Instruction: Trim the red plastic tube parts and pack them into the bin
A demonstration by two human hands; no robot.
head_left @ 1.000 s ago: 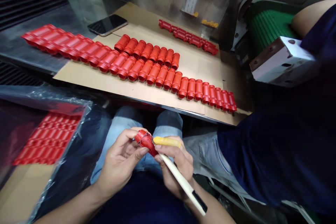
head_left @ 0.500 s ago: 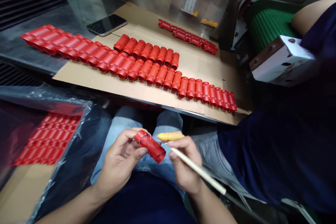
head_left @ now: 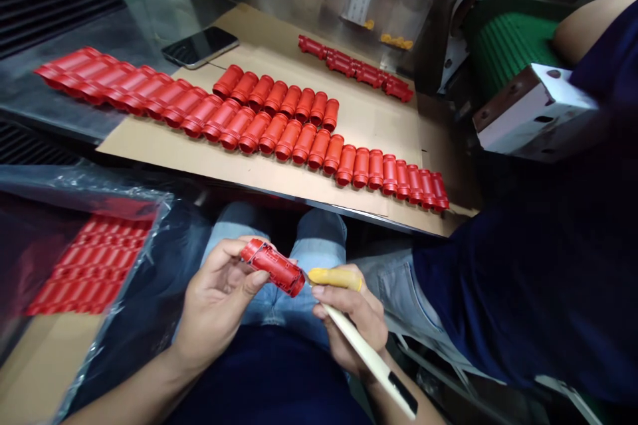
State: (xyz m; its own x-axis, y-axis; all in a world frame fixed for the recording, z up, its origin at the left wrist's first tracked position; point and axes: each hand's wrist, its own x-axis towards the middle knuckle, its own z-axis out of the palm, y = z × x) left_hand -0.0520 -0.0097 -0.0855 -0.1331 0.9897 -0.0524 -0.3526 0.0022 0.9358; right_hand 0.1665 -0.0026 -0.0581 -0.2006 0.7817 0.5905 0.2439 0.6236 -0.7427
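Observation:
My left hand is closed around a short red plastic tube, thumb below and fingers behind. The tube tilts down to the right and has slots and ridges in its wall. My right hand grips a slim tool with a long cream handle, which carries a black patch near its rear end. A yellow finger cover sits on my right index finger. The tool's thin tip is close to the tube's right end; whether they touch, I cannot tell.
Rows of red tubes lie on a cardboard-covered table, with a phone behind. Dark red parts line the back. A plastic-lined box of red pieces stands at left. A co-worker in a dark shirt sits close on the right.
The red tube has moved slightly left and up in my left hand. My right hand has shifted down and right, and the tool has turned, so its black patch now shows.

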